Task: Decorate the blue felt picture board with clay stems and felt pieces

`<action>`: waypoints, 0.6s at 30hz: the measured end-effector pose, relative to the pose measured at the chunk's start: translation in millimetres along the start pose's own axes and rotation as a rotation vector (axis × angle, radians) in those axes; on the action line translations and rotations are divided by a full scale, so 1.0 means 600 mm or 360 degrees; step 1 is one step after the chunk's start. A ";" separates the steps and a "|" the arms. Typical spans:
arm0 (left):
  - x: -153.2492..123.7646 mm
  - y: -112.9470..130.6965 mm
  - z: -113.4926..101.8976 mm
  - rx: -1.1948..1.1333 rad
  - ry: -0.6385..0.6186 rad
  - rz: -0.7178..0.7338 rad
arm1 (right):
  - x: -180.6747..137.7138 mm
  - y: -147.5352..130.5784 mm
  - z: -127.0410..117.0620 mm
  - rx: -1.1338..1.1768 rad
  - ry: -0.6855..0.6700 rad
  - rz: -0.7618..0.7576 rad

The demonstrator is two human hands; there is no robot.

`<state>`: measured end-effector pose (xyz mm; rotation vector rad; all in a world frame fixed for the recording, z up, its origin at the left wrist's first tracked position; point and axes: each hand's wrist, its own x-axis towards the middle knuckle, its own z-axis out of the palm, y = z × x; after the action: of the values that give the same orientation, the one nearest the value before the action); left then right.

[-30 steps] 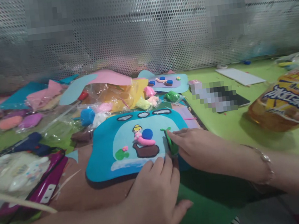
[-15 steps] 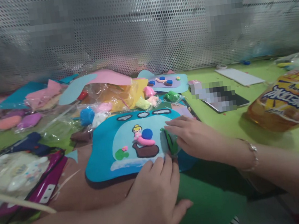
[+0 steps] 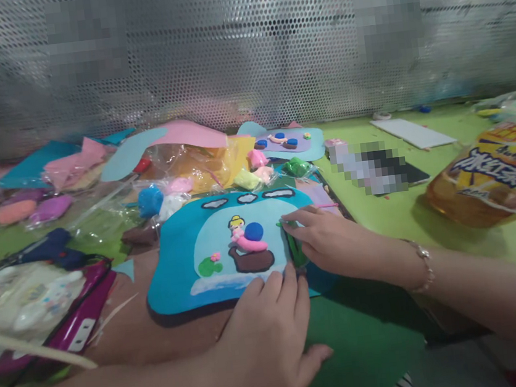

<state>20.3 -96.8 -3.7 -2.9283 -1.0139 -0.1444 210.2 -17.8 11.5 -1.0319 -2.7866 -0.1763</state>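
Observation:
A blue craft picture point(image 3: 174, 271) lies on the surface, bearing a clay figure point(image 3: 237, 227) with yellow hair, a pink body, a round blue piece point(image 3: 254, 232) and a dark brown clay boat shape point(image 3: 252, 259). My left hand point(image 3: 268, 329) rests with fingers stretched out on its lower edge, thumb apart, grasping nothing. Over the picture's right side lies my right hand point(image 3: 332, 238), fingers extended and touching a green, dark-edged leaf-like piece point(image 3: 294, 245); the hand covers part of it. A green lily pad with a pink flower point(image 3: 211, 264) sits at the picture's lower left.
A second craft picture point(image 3: 313, 147) lies behind. Bagged coloured clay point(image 3: 149, 201) and a blue glue gun point(image 3: 52, 248) are at left. A phone point(image 3: 411, 171), a white board point(image 3: 412, 132) and a tea bottle point(image 3: 481, 187) occupy the right. Green sheet point(image 3: 358, 337) lies in front.
My right hand has shifted slightly left and down over the green leaf-like piece. My left hand and the picture stay where they were.

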 end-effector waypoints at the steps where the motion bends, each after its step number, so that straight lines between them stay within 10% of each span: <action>1: 0.000 0.000 0.000 0.0005 0.0004 0.0000 | 0.000 0.000 0.001 0.0000 0.0000 -0.0012; 18: 0.002 -0.001 -0.003 0.0007 -0.0024 0.0006 | 0.006 0.008 -0.005 0.0096 -0.0029 -0.0060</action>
<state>20.9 -95.5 -2.0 -2.9315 -1.0091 -0.1194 211.1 -12.1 15.6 -0.9725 -2.8108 -0.0876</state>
